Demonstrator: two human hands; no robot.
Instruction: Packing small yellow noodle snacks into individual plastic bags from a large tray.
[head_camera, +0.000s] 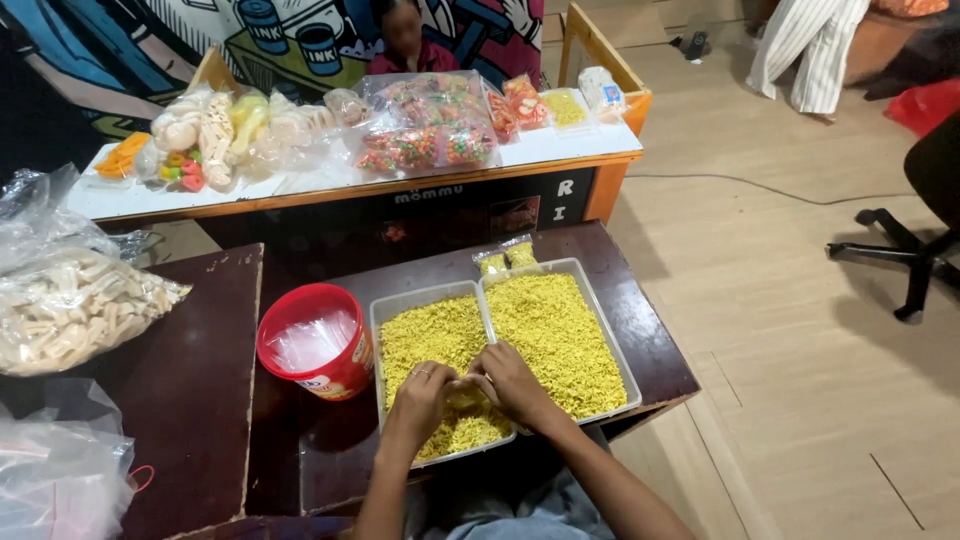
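A person's left hand and right hand meet over the near end of a clear rectangular plastic tray heaped with small yellow snack pieces, fingers pinched together on a small clear packet of the same yellow snack (mostly hidden between them); a second tray of yellow snack lies just to the right, a red round plastic tub to the left
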